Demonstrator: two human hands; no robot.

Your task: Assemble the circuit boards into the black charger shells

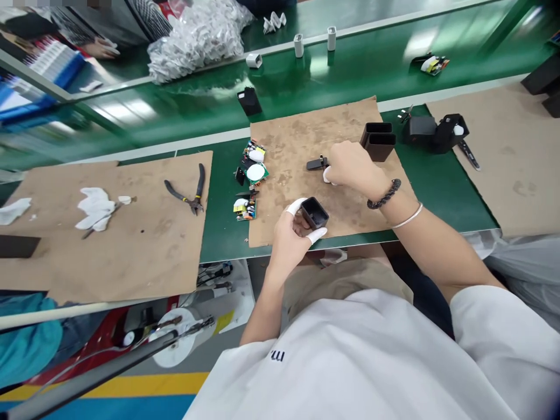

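My left hand (291, 236), with white finger cots on its fingertips, is closed around an open-topped black plastic housing (315, 213) near the front edge of the cardboard mat. The housing is tilted, and its hollow inside faces up. Above and to the right, my right hand (352, 169) reaches over the mat with its fingers curled down. Its fingertips pinch the right end of a small flat black end cap (315, 164) with metal pins. Two more black housings (380, 143) stand just beyond my right wrist. Several circuit boards (255, 171) lie along the mat's left edge.
Cutting pliers (192, 192) lie on the left cardboard (144, 251) near white cloth scraps (95, 207). Black adapter parts (422, 129) and a utility knife (469, 154) lie to the right. Along the green conveyor (371, 64) are a black piece (249, 101) and white housings (298, 45). A co-worker's hand (101, 49) shows behind.
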